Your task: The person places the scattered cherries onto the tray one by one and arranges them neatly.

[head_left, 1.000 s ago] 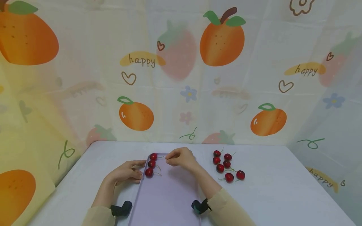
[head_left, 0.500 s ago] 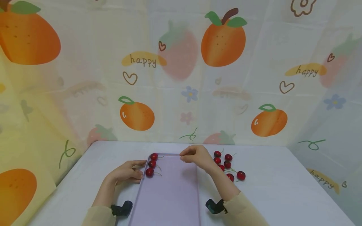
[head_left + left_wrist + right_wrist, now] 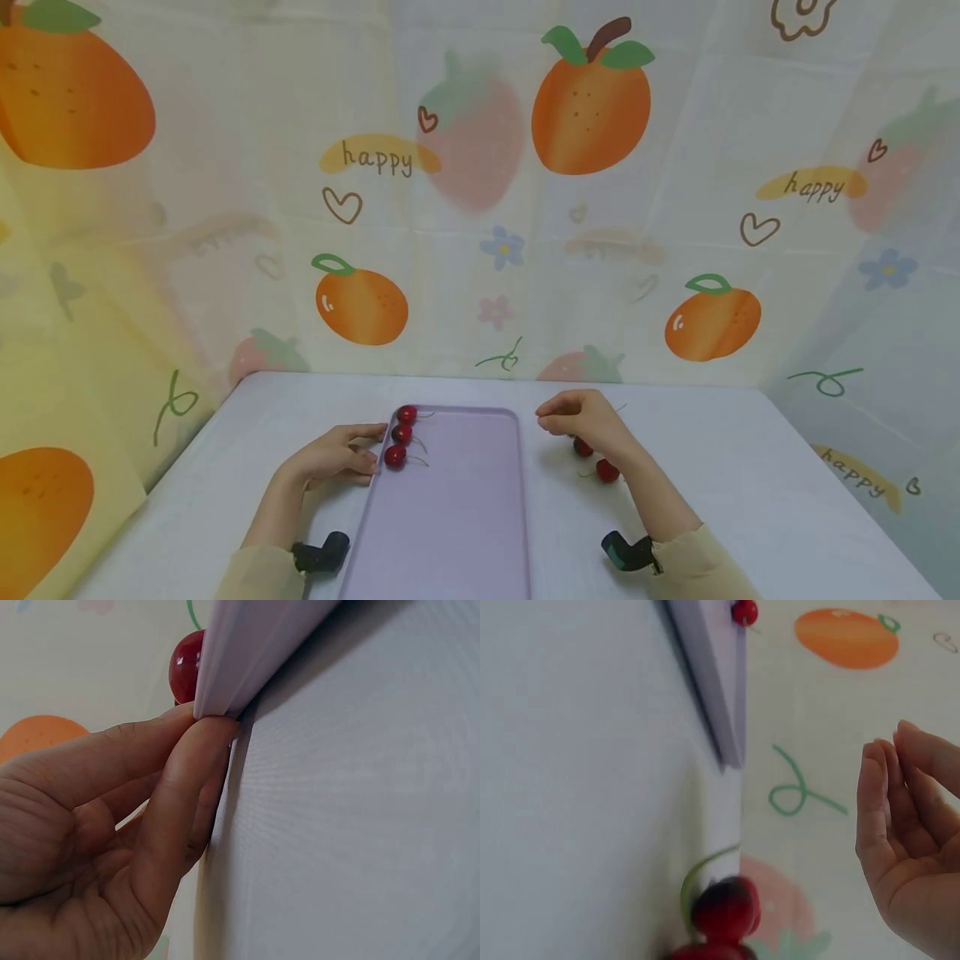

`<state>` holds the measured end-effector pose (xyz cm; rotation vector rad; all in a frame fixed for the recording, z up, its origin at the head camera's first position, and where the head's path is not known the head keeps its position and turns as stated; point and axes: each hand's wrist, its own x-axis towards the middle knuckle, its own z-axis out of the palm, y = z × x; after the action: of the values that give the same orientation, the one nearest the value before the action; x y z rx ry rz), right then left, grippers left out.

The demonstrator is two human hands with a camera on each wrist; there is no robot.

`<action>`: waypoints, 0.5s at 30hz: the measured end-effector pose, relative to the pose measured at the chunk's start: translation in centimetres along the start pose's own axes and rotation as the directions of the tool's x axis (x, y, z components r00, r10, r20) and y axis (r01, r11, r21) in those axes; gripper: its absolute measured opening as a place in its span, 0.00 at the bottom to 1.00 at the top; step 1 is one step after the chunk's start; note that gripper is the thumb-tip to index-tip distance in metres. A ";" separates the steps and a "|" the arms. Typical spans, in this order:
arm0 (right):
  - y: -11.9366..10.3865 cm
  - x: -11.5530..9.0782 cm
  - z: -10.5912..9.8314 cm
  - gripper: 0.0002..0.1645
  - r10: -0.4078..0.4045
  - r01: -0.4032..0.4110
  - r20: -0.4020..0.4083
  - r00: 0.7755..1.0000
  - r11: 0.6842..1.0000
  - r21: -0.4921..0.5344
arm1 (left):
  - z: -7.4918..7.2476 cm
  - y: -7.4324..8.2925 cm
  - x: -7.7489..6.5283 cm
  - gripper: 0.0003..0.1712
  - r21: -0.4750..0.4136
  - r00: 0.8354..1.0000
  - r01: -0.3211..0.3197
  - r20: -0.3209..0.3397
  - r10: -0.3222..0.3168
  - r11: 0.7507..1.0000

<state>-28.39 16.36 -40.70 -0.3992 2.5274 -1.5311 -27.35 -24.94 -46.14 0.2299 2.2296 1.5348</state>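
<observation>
My left hand (image 3: 337, 454) touches the left edge of the lilac tray (image 3: 465, 500). In the left wrist view, the thumb and index fingertips lie against the tray's rim, beside a cherry (image 3: 186, 669). Three red cherries (image 3: 402, 433) with stems line the tray's far left side. My right hand (image 3: 592, 421) hangs above the table just right of the tray, fingertips drawn together, nothing visible between them. Under and behind it are loose cherries (image 3: 607, 471), partly hidden by the hand and forearm. The right wrist view shows cherries (image 3: 724, 909) low in the frame, apart from the fingers.
The white table (image 3: 750, 500) extends to the right of the loose cherries. A printed fruit backdrop (image 3: 465, 317) hangs behind the table and along both sides. Each wrist carries a black camera (image 3: 628, 552).
My right hand has moved right, from above the tray to the loose cherries, covering several of them. My left hand and the three cherries on the tray stay in place.
</observation>
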 end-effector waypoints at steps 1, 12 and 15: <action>0.3 -0.1 -0.3 0.16 0.004 -0.004 0.003 1.000 1.000 -0.006 | 0.0 0.0 0.0 0.42 0.001 1.000 0.001 0.000 -0.001 1.000; 3.0 -1.4 -2.5 0.20 -0.034 0.041 0.095 0.995 0.997 -0.066 | -0.1 -0.1 0.0 0.41 -0.002 1.000 -0.004 -0.003 0.004 1.000; 3.4 -1.7 -2.8 0.19 -0.038 0.047 0.111 0.993 0.996 -0.081 | 0.0 -0.1 0.0 0.41 -0.004 1.000 -0.006 0.003 0.006 1.000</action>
<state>-28.00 20.78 -42.38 -0.5364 2.5189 -1.3800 -27.39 -24.98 -46.23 0.2382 2.2258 1.5406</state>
